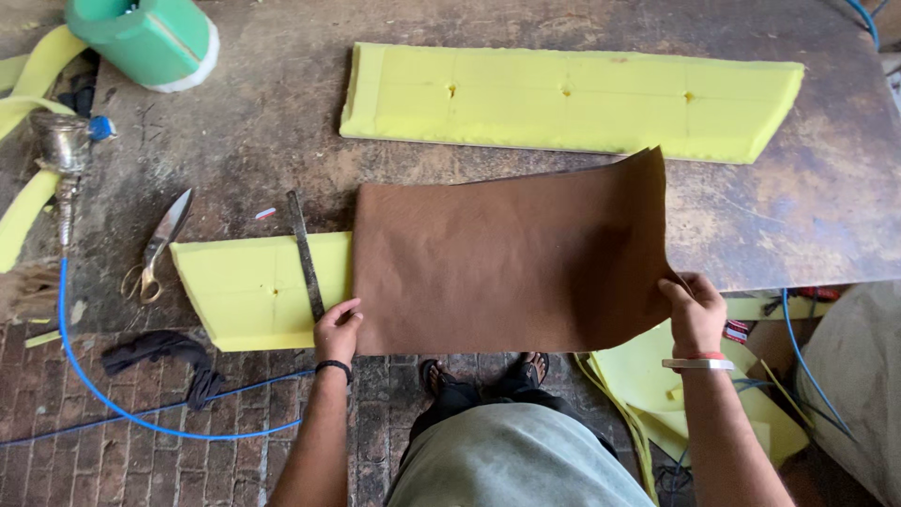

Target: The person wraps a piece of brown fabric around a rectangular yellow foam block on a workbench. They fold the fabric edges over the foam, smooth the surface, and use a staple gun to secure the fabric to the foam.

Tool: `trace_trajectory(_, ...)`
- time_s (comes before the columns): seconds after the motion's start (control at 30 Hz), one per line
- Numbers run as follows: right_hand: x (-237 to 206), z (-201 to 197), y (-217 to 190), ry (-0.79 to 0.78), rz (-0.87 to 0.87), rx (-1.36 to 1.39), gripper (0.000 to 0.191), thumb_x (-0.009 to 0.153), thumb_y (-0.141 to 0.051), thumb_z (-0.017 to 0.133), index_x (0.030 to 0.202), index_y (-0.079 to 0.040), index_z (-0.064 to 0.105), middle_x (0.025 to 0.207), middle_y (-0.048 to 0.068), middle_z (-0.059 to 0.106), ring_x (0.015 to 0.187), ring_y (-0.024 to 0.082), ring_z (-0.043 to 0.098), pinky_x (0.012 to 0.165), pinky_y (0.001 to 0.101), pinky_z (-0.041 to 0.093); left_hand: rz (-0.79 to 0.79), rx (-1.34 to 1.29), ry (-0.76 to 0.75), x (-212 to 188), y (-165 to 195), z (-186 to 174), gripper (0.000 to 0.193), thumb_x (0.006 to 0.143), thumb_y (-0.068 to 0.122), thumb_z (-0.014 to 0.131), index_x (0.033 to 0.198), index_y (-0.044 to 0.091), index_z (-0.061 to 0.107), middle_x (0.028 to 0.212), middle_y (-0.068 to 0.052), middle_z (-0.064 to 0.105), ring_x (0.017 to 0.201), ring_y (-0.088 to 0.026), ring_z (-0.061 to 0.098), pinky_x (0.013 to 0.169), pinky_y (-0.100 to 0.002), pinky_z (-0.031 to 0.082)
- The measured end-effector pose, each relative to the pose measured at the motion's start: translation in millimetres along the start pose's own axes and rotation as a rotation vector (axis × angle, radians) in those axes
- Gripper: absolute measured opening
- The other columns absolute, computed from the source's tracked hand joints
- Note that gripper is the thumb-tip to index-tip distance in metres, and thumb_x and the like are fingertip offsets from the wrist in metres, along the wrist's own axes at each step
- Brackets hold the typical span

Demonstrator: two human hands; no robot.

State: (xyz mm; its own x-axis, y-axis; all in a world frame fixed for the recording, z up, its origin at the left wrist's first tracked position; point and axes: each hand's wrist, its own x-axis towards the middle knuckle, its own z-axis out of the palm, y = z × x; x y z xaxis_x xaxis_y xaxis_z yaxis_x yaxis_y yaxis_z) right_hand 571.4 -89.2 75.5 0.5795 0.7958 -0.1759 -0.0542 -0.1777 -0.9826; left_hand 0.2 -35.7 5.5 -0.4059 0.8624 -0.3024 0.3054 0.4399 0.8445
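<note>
You are looking down at a worn, stained workbench [770, 216]. Your left hand [336, 329] pinches the near left corner of a brown leather-like sheet [507, 258], and your right hand [694, 314] grips its right edge, lifted so that the far corner curls upward. The sheet lies over a yellow foam panel [249, 286] at the bench's near edge — only the panel's left part shows, with a flat metal ruler [306, 255] resting across it. A second, longer foam panel [572, 99] lies farther back. Scissors [158, 246] and a spray gun [64, 155] on a blue hose [103, 399] sit to your left. Keep the sheet taut between both hands and square to the foam's edges — lower the raised side evenly to avoid wrinkles.
</note>
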Motion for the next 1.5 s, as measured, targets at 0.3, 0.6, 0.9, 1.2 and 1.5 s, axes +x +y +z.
trace_trajectory(0.3,-76,180,-108,-0.776,-0.108,-0.458,0.032,0.089,-0.017,0.07,0.117,-0.002,0.071,0.112,0.01,0.079,0.107,0.018,0.075,0.093,0.0335,0.059,0.139,0.04,0.042,5,-20,23,0.027,0.083,0.003,0.075,0.109,0.012,0.081,0.101,-0.006,0.077,0.089,-0.016,0.072,0.085,-0.03,0.057)
trace_trajectory(0.6,-16,120,-33,-0.261,-0.116,-0.743,0.057,0.088,-0.031,0.079,0.128,0.006,0.062,0.125,0.023,0.067,0.111,0.034,0.066,0.092,0.0431,0.053,0.097,0.082,0.081,-4,10,28,0.02,0.089,0.015,0.075,0.108,0.011,0.079,0.103,-0.011,0.08,0.093,-0.02,0.075,0.087,-0.034,0.057)
trace_trajectory(0.9,23,119,48,-0.356,0.464,-0.354,0.047,0.089,-0.017,0.075,0.126,0.008,0.064,0.103,0.015,0.074,0.092,0.027,0.071,0.081,0.0387,0.059,-0.038,0.251,-0.128,29,33,45,0.038,0.084,0.032,0.081,0.108,0.003,0.073,0.104,-0.015,0.077,0.095,-0.028,0.073,0.084,-0.037,0.055)
trace_trajectory(1.2,45,63,-13,-0.247,-0.08,-0.446,0.043,0.093,-0.003,0.072,0.135,0.0,0.059,0.114,0.02,0.075,0.1,0.021,0.069,0.084,0.0318,0.056,0.015,-0.266,-0.23,-8,61,73,0.02,0.087,0.02,0.078,0.095,0.004,0.07,0.089,-0.004,0.072,0.081,-0.014,0.064,0.076,-0.031,0.053)
trace_trajectory(1.5,46,-18,28,-0.08,-0.004,-0.473,0.042,0.094,-0.001,0.073,0.134,-0.002,0.059,0.113,0.012,0.073,0.095,0.017,0.066,0.081,0.0303,0.054,0.031,-0.326,-0.336,-42,33,150,0.027,0.082,0.012,0.079,0.105,0.004,0.068,0.091,-0.002,0.075,0.081,-0.011,0.071,0.076,-0.027,0.058)
